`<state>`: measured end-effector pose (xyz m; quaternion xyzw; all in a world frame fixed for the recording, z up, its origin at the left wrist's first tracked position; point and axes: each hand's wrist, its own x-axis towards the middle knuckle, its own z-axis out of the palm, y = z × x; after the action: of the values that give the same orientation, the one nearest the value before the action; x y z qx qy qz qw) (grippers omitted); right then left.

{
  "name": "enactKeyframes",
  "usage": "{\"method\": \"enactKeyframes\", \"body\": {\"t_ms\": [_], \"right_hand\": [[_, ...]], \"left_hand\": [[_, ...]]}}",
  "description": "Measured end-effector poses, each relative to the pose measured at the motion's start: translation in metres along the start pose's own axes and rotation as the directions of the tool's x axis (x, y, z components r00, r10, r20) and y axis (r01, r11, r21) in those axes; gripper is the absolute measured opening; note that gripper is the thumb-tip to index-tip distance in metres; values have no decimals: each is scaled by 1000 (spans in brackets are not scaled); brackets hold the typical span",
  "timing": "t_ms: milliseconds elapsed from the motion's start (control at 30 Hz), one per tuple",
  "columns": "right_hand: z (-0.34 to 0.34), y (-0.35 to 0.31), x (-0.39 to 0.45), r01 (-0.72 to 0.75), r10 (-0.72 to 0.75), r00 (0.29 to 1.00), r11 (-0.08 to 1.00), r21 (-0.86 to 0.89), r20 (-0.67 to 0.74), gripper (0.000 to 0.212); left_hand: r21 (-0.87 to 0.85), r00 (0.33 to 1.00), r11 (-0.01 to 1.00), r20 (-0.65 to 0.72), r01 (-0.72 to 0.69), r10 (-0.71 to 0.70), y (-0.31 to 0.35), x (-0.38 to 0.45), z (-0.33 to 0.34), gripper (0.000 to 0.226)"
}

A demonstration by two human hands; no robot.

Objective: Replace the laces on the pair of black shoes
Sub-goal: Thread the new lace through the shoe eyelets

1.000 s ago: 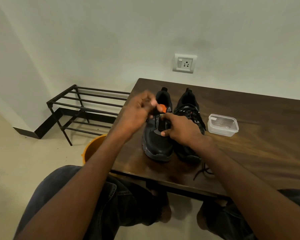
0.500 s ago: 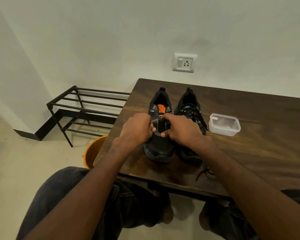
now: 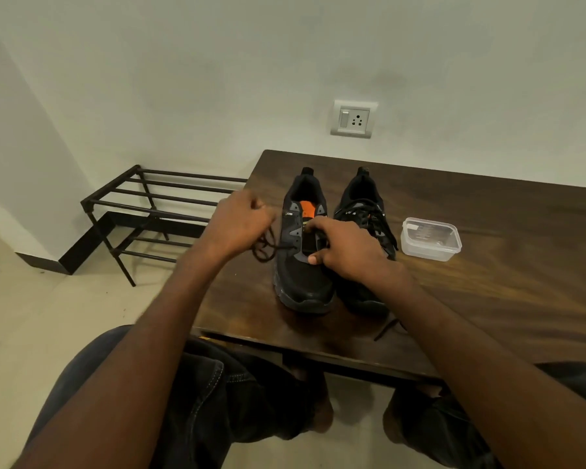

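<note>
On the dark wooden worktop (image 3: 487,286): 2 black shoes side by side, toes toward the near edge — left shoe (image 3: 303,252) mostly unlaced with an orange tongue showing, right shoe (image 3: 364,211) laced. Left hand (image 3: 239,225) curled round a black lace (image 3: 268,247) running from an eyelet on the left shoe's outer side; right hand (image 3: 347,247) gripping the same shoe over its eyelet rows, fingers bent. Just right of the pair, a clear lidded container (image 3: 430,238); another lace end (image 3: 388,328) near the front edge.
</note>
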<state>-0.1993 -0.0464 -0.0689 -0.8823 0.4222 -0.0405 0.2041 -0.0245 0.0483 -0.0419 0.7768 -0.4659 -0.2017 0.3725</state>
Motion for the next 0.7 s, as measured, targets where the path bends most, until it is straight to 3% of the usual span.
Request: {"method": "enactKeyframes", "body": {"t_ms": [67, 133, 200, 333, 467, 533, 600, 700], "right_hand": [[0, 4, 0, -10, 11, 1000, 995, 102, -11, 65], [-2, 9, 1, -29, 32, 999, 968, 249, -5, 68], [-6, 12, 0, -59, 64, 998, 933, 355, -1, 65], [-11, 15, -3, -131, 143, 990, 922, 365, -7, 47], [-21, 23, -6, -239, 261, 965, 924, 300, -36, 4], [-36, 34, -4, -318, 357, 920, 920, 228, -160, 6], [-51, 41, -5, -378, 366, 880, 926, 22, -304, 13], [-50, 29, -9, -252, 185, 946, 935, -248, -266, 34]], "left_hand": [[302, 992, 952, 105, 38, -73, -8, -1, 1, 12], [481, 969, 875, 190, 46, -155, -8, -6, 6, 11], [603, 978, 797, 173, -14, -115, -6, -7, 14, 17], [381, 980, 924, 196, -46, -32, 0, -4, 39, 20], [338, 981, 939, 193, -66, -1, -3, -2, 46, 22], [324, 984, 943, 176, -73, 16, -6, -1, 44, 27], [322, 985, 944, 173, -73, 17, -6, 1, 44, 25], [320, 982, 945, 188, -73, 12, -4, 2, 44, 22]]}}
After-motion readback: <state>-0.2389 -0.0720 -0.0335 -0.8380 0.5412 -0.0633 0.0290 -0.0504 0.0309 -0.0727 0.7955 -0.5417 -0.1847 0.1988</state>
